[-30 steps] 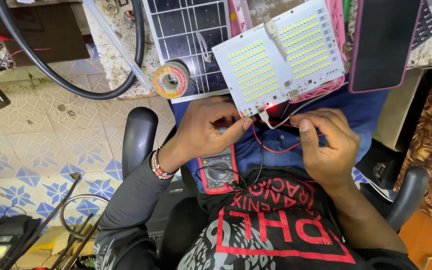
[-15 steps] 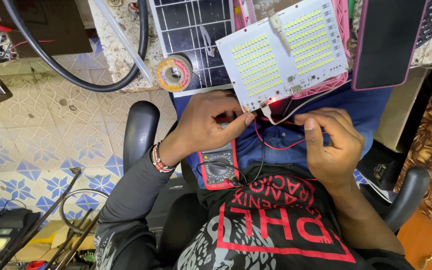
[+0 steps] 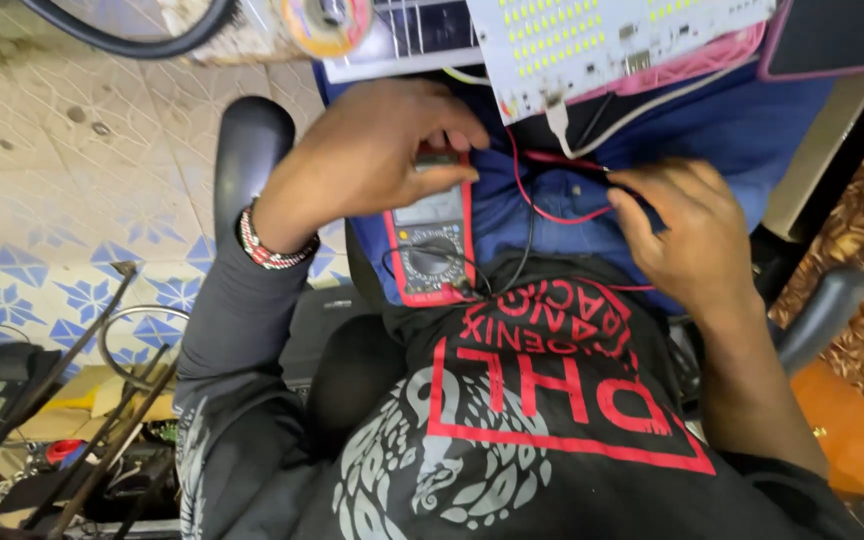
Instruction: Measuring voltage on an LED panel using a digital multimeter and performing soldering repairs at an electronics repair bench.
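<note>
A white LED board (image 3: 602, 40), flat and rectangular with rows of small yellow chips, is seen at the top, its long axis running across the view. Below it a red-cased multimeter (image 3: 432, 240) is laid on the blue-clad lap, long axis running from the board toward the body, display end nearest the board. The left hand (image 3: 372, 160) is curled over the meter's top, thumb and fingers closed on its upper edge. The right hand (image 3: 687, 235) is held palm down, fingertips pinched on a thin red lead (image 3: 552, 210), which curves across the lap.
</note>
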